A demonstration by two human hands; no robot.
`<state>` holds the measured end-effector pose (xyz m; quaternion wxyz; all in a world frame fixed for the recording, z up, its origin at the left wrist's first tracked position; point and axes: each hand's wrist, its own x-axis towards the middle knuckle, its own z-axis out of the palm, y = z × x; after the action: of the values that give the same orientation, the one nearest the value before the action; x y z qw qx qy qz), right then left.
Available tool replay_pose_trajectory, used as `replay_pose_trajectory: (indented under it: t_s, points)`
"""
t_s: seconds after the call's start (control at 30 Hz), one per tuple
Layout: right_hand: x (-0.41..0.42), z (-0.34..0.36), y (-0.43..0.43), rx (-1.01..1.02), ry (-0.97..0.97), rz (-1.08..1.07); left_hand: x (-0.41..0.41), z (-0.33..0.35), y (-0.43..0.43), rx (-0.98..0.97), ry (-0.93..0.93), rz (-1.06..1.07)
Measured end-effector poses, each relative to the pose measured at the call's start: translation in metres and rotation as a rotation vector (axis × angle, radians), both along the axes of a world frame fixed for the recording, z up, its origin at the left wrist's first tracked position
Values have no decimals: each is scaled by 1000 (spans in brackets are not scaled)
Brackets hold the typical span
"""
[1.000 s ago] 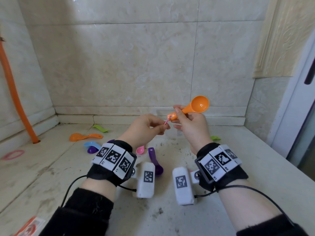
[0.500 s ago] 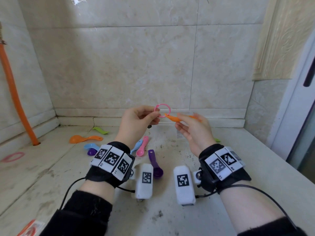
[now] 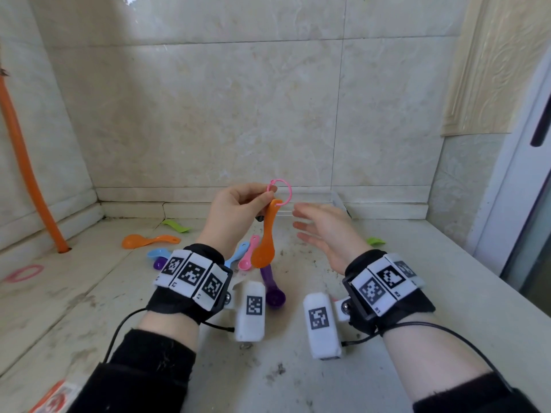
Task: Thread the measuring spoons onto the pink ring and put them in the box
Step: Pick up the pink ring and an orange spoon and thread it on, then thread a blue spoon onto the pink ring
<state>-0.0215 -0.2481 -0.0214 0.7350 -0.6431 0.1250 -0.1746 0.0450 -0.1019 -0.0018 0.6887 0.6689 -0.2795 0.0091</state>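
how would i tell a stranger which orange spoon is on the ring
Find the left hand, raised before the tiled wall, pinching the pink ring. The orange spoon hangs from that ring, bowl down, in the air. The other orange spoon lies flat on the surface to the left.

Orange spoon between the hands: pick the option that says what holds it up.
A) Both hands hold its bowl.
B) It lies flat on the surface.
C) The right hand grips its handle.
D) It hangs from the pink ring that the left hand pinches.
D: the orange spoon dangles bowl down from the pink ring, which the left hand pinches, while the right hand is open and apart from it.
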Motion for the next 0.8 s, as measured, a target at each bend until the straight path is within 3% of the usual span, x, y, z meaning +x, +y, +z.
replay_pose_trajectory:
  t_s: [0.1, 0.23, 0.43, 0.6, 0.67, 0.8]
  points:
    - [-3, 8, -1, 82, -141, 34, 0, 0, 0, 18, -3, 5]
    - [-2, 6, 3, -6, -160, 71, 2, -2, 1, 107, -29, -34]
    - [-1, 3, 2, 58, -268, 63, 3, 0, 3, 191, 9, -159]
    - [-4, 2, 1, 87, -296, 57, 18, 0, 16, 741, 35, -37]
    - [-4, 3, 1, 91, -289, 55, 24, -4, 21, 826, 106, 22]
    - [-3, 3, 2, 86, -276, 62, 30, -12, 27, 1057, 48, 83]
